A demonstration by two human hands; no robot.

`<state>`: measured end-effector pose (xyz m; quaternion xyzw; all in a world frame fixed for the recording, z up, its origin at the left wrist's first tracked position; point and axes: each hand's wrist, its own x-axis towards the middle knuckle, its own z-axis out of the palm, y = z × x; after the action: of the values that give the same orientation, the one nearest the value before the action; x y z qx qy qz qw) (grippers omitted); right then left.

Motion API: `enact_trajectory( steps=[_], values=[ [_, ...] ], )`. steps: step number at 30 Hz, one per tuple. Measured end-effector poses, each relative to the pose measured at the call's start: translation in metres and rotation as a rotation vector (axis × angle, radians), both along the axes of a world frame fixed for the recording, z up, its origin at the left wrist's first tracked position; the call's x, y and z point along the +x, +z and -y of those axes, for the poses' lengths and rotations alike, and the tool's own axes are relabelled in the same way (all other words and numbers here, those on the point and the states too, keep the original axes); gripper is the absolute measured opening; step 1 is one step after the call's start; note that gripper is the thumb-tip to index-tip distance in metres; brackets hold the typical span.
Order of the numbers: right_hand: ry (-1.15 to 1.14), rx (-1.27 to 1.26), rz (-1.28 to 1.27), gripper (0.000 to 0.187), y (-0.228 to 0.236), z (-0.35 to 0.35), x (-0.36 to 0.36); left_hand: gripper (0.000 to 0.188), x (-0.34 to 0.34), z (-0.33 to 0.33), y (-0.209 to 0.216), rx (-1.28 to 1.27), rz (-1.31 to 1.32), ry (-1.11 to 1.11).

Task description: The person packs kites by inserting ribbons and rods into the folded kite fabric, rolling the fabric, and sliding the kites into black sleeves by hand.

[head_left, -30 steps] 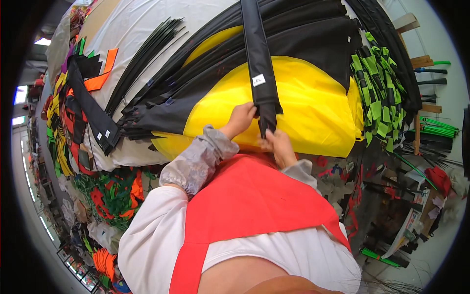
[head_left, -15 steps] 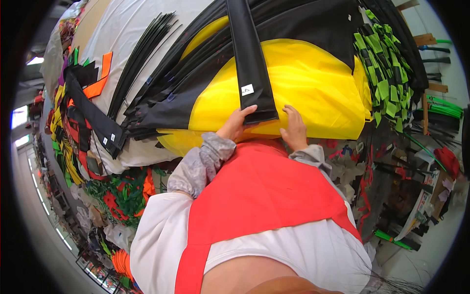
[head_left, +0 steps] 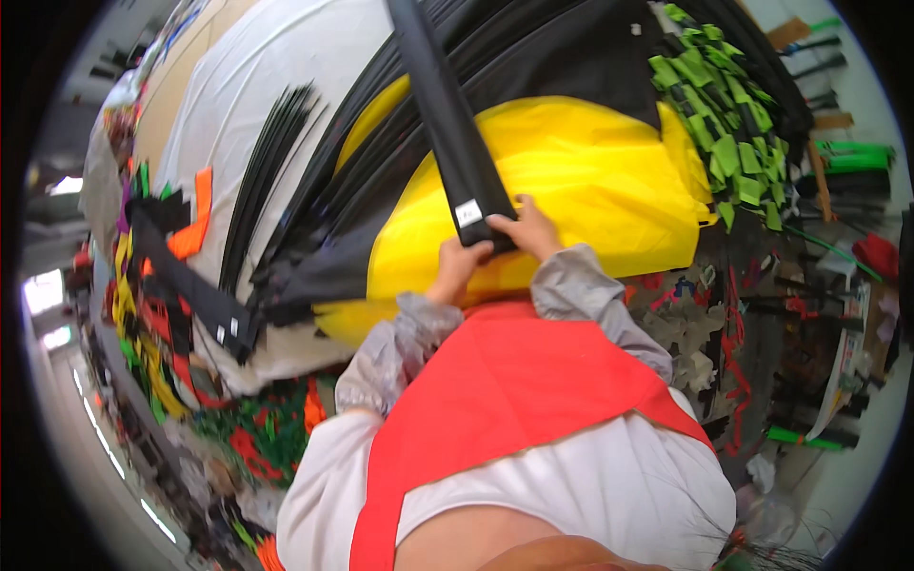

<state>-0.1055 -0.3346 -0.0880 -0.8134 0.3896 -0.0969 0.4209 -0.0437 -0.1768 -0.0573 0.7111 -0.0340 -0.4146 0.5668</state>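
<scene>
A long folded strip of black fabric with a small white label near its close end lies across the yellow fabric panel. My left hand grips the left corner of that end, thumb on top. At the right corner my right hand pinches the strip too, its thumb laid over the black cloth. The fingers of both hands are partly hidden under the strip. Beneath it, layered black fabric with yellow curved pieces spreads over the table.
Black-and-green strips hang in a bunch at the far right. Thin black strips lie on white sheeting at the left, beside another labelled black strip. Green and red scraps heap below the table edge.
My right hand has come in from beside the strip and now holds its right corner. The strip's near end has shifted slightly left and down in view, with the view itself shifting too.
</scene>
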Motion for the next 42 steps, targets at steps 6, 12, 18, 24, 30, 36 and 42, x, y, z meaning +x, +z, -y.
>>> enact_trajectory(
  steps=[6, 12, 18, 24, 30, 36, 42],
  values=[
    [-0.201, 0.613, 0.322, 0.04, 0.022, 0.033, 0.027, 0.028, -0.012, 0.023, 0.039, -0.113, -0.04, -0.537],
    [-0.224, 0.279, 0.308, 0.049, 0.107, 0.206, -0.053, 0.023, -0.014, -0.055, 0.013, 0.15, -0.024, -0.322],
    [-0.468, -1.39, 0.243, 0.043, 0.147, 0.488, -0.066, 0.019, -0.049, -0.079, -0.011, 0.231, 0.264, -0.238],
    [-0.407, -0.45, -0.482, 0.035, -0.031, 0.527, -0.074, 0.029, -0.059, -0.041, -0.014, 0.446, 0.95, -0.54],
    [-0.34, -0.178, -0.837, 0.049, -0.104, 0.544, -0.123, 0.033, -0.05, -0.02, -0.021, 0.491, 0.999, -0.748],
    [-0.337, -0.612, -0.487, 0.03, -0.028, 0.463, -0.106, 0.025, -0.044, -0.008, -0.01, 0.481, 1.154, -0.772],
    [0.185, -0.564, 0.239, 0.012, 0.046, 0.293, -0.06, 0.018, -0.037, -0.015, -0.023, 0.382, 1.166, -0.713]
  ],
)
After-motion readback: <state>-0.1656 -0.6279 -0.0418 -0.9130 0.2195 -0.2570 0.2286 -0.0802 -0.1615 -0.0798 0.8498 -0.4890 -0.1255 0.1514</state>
